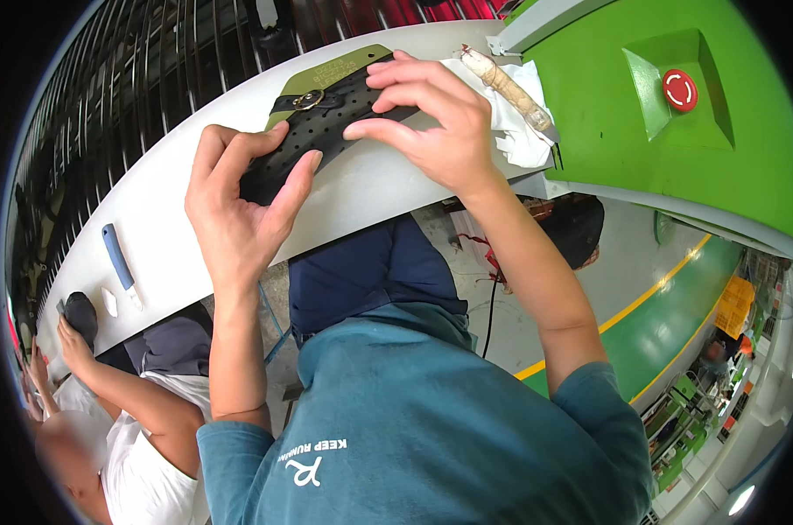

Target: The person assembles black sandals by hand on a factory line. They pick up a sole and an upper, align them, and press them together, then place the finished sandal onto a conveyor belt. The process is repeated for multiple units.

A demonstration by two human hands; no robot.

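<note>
A black piece dotted with small holes lies over an olive-green plate with stamped marks, near the far edge of the white table. A small round metal ring sits on a dark band across the plate. My left hand grips the lower left end of the black piece, thumb on the near edge and index finger on the far one. Curved around its right end is my right hand, thumb near and fingers reaching over the far side. The fingers partly cover both ends of the piece.
The white table holds a blue-handled knife at left and a tape-wrapped tool on a white cloth at right. A green machine with a red button stands right. Another person holds a dark object at lower left.
</note>
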